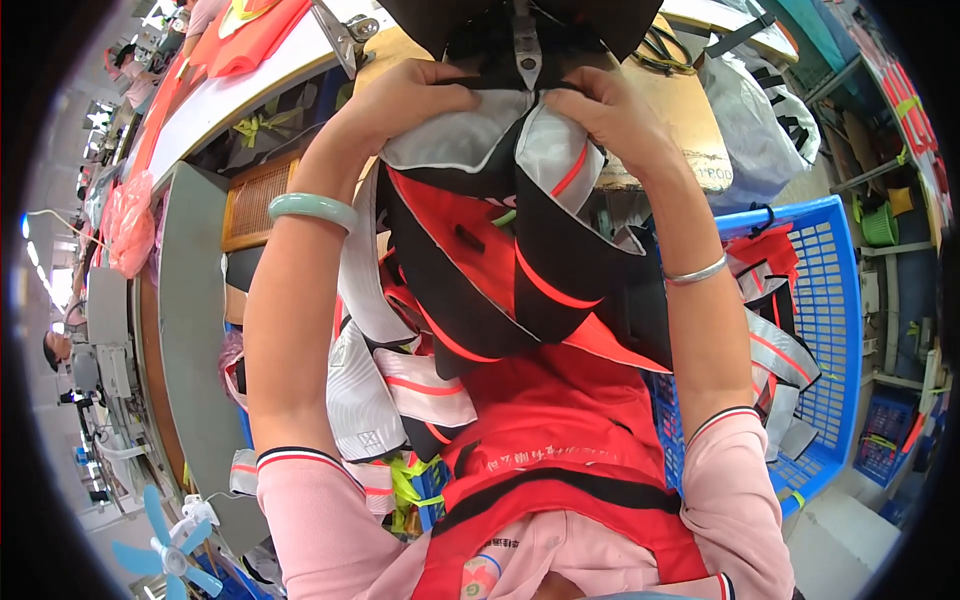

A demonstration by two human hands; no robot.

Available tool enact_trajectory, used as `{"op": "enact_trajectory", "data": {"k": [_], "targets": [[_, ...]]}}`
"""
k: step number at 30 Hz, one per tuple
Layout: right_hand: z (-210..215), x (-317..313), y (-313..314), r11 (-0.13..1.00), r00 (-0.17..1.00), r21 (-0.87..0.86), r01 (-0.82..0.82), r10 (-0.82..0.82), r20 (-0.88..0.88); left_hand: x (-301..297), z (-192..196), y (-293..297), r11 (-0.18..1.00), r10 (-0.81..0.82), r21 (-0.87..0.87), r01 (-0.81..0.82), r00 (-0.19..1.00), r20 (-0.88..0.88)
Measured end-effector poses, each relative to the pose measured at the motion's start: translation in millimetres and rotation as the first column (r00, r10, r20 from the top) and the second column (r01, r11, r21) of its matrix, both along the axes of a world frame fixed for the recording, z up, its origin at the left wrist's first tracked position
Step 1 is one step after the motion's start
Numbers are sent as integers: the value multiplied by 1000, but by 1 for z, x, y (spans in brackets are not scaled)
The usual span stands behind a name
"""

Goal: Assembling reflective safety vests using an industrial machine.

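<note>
Red and black fabric fills our lap: one garment (560, 420) in red with black bands and grey-white panels runs up from our chest to the two hands. We count two forearms in pink sleeves, one pale green bangle (312, 207) on the left wrist and one thin silver bangle (695, 271) on the right. Both hands are closed, pinching the garment's grey-white top edge: the left hand (415, 95) grips its left part, the right hand (610, 110) its right part, close together just below the sewing machine head (525, 45). More cut pieces in grey-white and red hang below the left forearm. One blue plastic basket (830, 300) stands at our right, holding further red and black pieces. One small blue fan (165, 550) sits low on the left. Beyond the hands lies the wooden desk (690, 120), largely hidden by the raised cloth, with a white plastic bag (745, 120) at its right. Farther left, a long desk carries orange-red cloth (250, 40), and another person sits at the left rim.
</note>
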State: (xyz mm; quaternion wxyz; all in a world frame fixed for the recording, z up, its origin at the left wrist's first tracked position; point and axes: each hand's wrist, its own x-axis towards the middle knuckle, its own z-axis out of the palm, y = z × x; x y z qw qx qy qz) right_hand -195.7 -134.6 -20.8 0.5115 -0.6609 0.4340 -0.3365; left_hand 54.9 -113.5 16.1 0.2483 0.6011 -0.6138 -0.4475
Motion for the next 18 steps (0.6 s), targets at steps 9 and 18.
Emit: {"op": "enact_trajectory", "data": {"k": [9, 18], "targets": [[18, -37, 73, 917, 893, 74, -393, 399, -206, 0, 9, 64, 999, -43, -12, 44, 994, 97], [53, 6, 144, 757, 747, -364, -542, 237, -621, -57, -55, 121, 953, -196, -241, 185, 980, -21]]}}
